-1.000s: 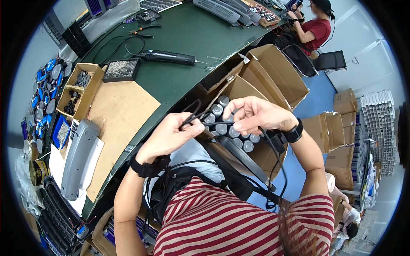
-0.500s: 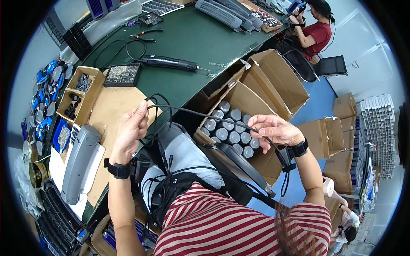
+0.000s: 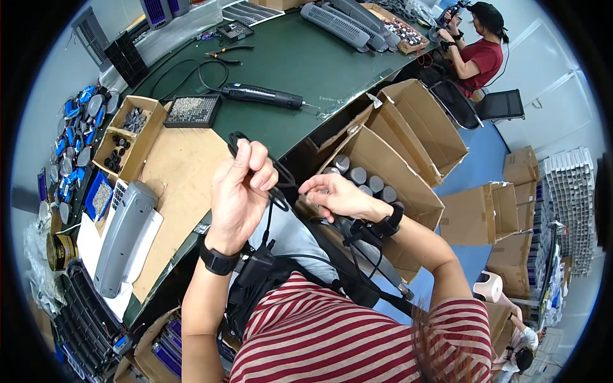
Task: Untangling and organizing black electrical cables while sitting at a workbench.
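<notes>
My left hand (image 3: pixel 241 191) is raised over my lap near the bench edge, fingers curled round a black cable (image 3: pixel 285 172). Part of the cable is gathered in loops that stick out above and beside those fingers. Close by on the right, my right hand (image 3: pixel 341 196) has thumb and fingertips pinched together at the loops' edge, apparently on the same cable; the fingers partly hide the grip. Each wrist wears a black strap, the left strap (image 3: pixel 218 258) with a small dark device beside it.
On the green bench (image 3: pixel 281 70) lie an electric screwdriver (image 3: pixel 265 96), pliers (image 3: pixel 228 53) and a screw tray (image 3: pixel 193 111). A grey housing (image 3: pixel 128 236) rests at left. An open carton (image 3: pixel 408 204) holds grey cylinders at right. A co-worker (image 3: pixel 479 57) sits at far right.
My hands have come together from far apart. The cable stretched between them is now gathered into loops at my left hand. My right hand has moved left.
</notes>
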The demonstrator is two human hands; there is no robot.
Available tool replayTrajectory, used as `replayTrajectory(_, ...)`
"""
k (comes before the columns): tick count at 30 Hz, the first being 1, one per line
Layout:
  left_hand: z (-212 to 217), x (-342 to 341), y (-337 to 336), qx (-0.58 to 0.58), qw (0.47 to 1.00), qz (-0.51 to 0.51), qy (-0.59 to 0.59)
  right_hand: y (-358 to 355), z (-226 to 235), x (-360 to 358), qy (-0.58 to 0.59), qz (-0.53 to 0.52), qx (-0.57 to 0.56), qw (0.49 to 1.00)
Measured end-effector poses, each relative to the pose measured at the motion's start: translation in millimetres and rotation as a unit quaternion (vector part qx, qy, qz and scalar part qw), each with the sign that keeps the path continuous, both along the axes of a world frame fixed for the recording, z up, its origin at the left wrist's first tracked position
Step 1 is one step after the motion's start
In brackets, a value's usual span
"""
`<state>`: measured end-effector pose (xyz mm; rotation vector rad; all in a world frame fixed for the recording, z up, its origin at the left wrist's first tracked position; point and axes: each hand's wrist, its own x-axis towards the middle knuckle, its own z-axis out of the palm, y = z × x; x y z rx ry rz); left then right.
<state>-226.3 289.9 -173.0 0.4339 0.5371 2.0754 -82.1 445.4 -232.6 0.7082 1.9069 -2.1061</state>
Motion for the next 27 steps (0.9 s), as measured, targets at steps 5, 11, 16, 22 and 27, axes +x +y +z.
replayTrajectory(5, -31, 13, 22, -0.161, 0.907, 0.111, 0.372, -14, 30, -9, 0.01, 0.145, -0.114, 0.983)
replayTrajectory(11, -42, 28, 24, -0.206, 0.862, -0.04, 0.462, -1, 35, 2, -0.006, 0.209, -0.151, 0.966)
replayTrajectory(16, -44, 32, 20, -0.167, 0.779, -0.01, 0.605, 14, 38, 10, -0.004, 0.208, -0.134, 0.969)
replayTrajectory(22, -50, 30, 10, -0.205, 0.806, -0.109, 0.545, 25, 54, 6, 0.008, 0.225, -0.126, 0.966)
replayTrajectory(27, -39, 5, -16, -0.167, 0.895, -0.239, 0.337, 72, 52, 19, 0.123, -0.032, -0.113, 0.985)
